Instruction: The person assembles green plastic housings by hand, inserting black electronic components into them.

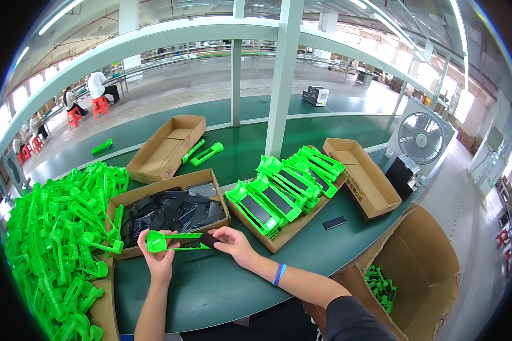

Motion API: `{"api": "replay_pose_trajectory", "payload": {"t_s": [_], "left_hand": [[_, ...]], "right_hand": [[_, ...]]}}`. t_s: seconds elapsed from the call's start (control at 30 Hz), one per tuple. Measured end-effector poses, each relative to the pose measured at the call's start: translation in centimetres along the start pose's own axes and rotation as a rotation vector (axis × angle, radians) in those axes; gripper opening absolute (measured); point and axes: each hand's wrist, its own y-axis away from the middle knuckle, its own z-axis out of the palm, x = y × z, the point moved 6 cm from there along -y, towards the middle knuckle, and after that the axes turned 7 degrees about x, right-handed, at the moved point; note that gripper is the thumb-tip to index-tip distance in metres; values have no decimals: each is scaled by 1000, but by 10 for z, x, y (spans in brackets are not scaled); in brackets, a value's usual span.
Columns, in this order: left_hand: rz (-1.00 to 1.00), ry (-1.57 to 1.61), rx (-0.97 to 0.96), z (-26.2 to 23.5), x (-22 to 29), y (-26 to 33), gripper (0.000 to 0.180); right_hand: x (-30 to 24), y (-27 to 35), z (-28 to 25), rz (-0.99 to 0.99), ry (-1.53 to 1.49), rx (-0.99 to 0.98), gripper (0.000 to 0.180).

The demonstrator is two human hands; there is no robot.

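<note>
My left hand [157,258] grips the rounded end of a bright green plastic frame [179,235], held level above the table's near side. Between the fingers of my right hand [234,244] is a small flat black panel [209,239], at the frame's open end; whether they touch I cannot tell. Just beyond my hands stands a cardboard box [226,219] of loose dark panels [173,210]. To its right, a shallow carton [276,245] bears rows of green frames with dark panels in them [267,199]. One dark panel [334,223] lies alone on the green table.
A large heap of green frames [57,238] rises at the left. Shallow cartons stand at the back [168,148] and right [361,176]. Near my right elbow, a deep cardboard box [421,256] holds green parts. A post [283,79] and a fan [421,136] stand beyond.
</note>
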Motion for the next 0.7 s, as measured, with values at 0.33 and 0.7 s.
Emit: {"api": "replay_pose_trajectory", "payload": {"t_s": [0.33,0.7], "left_hand": [[-316,48,-250,18,-27,-4,66],[-673,119,27,0,-57,23,14]], "right_hand": [[-8,-4,-31,43,174,230,23],[-15,2,-22,63,196,270,13]]}}
